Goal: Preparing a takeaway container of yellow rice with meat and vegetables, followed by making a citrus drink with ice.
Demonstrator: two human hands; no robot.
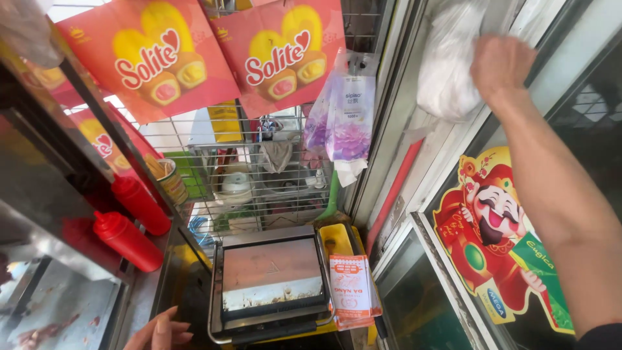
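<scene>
Cramped stall space is seen from above, walled by a wire rack point(259, 175) at twelve o'clock and a glazed metal door frame point(414, 194) along the three o'clock side; on the counter at six o'clock a closed contact grill point(271, 279) is set, with a yellow tub point(337, 238) and a stack of printed paper sleeves point(353, 290) just beside it at its three o'clock edge. Two red squeeze bottles point(129, 223) are stood at nine o'clock against a steel cabinet point(45, 194); red and yellow printed bags point(214, 52) are hung along the top, and a pale purple packet point(343, 110) is hung between them and the frame. The right hand point(502, 68) is raised to about one o'clock, its arm run up from the five o'clock corner; it is pressed against a white plastic bag point(447, 65) hung on the frame, the bag lying just to the hand's nine o'clock and drooping with its long axis roughly vertical; whether the fingers are closed on the plastic cannot be told, since only the back of the hand is shown. The left hand point(159, 332) is kept low at seven o'clock, fingers loosely spread and nothing held, near the grill's corner but apart from it, and well apart from the bag; the right hand is by far the nearer. A colourful figure sticker point(492, 233) is fixed on the glass below the arm.
</scene>
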